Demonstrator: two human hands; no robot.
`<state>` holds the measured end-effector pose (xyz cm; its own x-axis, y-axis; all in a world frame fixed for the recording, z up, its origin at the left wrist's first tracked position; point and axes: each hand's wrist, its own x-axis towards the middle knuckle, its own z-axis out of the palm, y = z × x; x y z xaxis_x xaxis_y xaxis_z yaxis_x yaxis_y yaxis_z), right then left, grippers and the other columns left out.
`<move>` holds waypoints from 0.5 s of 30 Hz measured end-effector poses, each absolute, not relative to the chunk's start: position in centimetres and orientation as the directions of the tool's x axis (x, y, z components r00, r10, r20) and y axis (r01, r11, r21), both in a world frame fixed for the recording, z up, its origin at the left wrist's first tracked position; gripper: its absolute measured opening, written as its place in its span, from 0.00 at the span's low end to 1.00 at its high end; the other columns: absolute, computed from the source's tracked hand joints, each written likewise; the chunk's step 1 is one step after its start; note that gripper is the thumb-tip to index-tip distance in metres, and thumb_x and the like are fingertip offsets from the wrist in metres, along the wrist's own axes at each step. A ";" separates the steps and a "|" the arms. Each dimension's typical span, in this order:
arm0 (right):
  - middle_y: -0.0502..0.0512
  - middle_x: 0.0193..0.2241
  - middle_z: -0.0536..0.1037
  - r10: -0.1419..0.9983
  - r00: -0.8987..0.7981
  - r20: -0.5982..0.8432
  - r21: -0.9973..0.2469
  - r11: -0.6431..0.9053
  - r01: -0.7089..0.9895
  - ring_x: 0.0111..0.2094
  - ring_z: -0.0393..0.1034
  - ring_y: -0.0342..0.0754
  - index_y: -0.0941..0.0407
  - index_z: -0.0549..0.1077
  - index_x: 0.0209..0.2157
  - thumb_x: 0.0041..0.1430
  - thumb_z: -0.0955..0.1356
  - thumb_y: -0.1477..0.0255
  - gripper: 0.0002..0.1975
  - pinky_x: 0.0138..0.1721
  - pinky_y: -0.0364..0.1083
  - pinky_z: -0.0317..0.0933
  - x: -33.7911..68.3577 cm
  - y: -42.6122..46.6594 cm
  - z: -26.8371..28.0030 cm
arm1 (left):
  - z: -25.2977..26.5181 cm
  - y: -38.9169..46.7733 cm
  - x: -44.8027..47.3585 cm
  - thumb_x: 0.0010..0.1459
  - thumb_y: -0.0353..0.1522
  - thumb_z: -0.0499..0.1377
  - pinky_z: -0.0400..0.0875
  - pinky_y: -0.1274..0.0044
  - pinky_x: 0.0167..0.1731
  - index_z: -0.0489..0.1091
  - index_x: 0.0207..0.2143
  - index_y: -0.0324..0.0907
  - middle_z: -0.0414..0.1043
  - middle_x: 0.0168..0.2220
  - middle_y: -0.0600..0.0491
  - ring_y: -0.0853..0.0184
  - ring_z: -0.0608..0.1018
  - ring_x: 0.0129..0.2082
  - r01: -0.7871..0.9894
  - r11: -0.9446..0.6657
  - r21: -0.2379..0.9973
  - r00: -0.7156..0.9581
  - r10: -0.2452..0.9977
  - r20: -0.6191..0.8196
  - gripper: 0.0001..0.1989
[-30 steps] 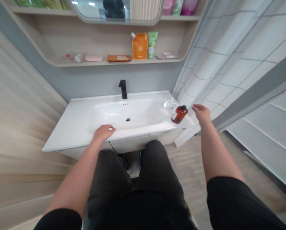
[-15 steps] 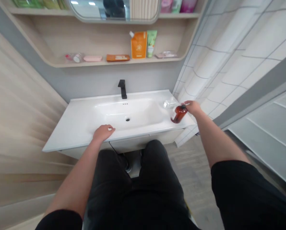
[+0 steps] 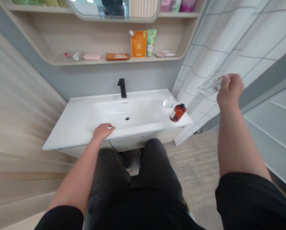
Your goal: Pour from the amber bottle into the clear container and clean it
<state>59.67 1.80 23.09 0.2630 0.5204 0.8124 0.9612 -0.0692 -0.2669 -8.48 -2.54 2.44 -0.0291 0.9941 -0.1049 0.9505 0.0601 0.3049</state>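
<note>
My left hand [image 3: 103,131] rests at the front rim of the white washbasin [image 3: 143,111], its fingers curled and the thumb drawn near them. Whether anything small sits inside that curl is hidden. Up at the right, beside the tiled curtain, my right hand [image 3: 230,88] is closed on a thin, whitish, see-through sheet [image 3: 210,87], which hangs out to the left and is blurred. An amber bottle [image 3: 178,112] with a black cap and a pale label stands on the basin's right end. Just behind it is a small clear box [image 3: 168,102].
A black faucet [image 3: 122,88] rises behind the basin. Above, a wall shelf [image 3: 95,35] carries an orange pouch [image 3: 138,44], a green tube [image 3: 151,42] and small packets, under a mirror [image 3: 114,9]. A white tiled-pattern curtain [image 3: 200,60] hangs at the right.
My right hand has left the top of the amber bottle and moved up and right, now with the whitish sheet in it. The bottle stays on the counter; my left hand has barely moved.
</note>
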 end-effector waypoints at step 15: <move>0.62 0.44 0.81 0.845 -0.226 0.484 -0.728 0.532 0.432 0.49 0.74 0.63 0.50 0.78 0.44 0.75 0.68 0.41 0.26 0.60 0.60 0.69 27.9 0.1 8.8 | 2.2 -2.7 -7.9 0.66 0.46 0.68 0.73 0.62 0.70 0.82 0.61 0.48 0.83 0.66 0.44 0.49 0.82 0.68 0.745 -0.046 0.665 0.076 0.997 -0.017 0.25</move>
<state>27.93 0.07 8.82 -0.2256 0.8452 0.4844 0.4324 0.5325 -0.7277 -7.92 -2.75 2.25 0.0758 0.9970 -0.0167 0.7451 -0.0455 0.6654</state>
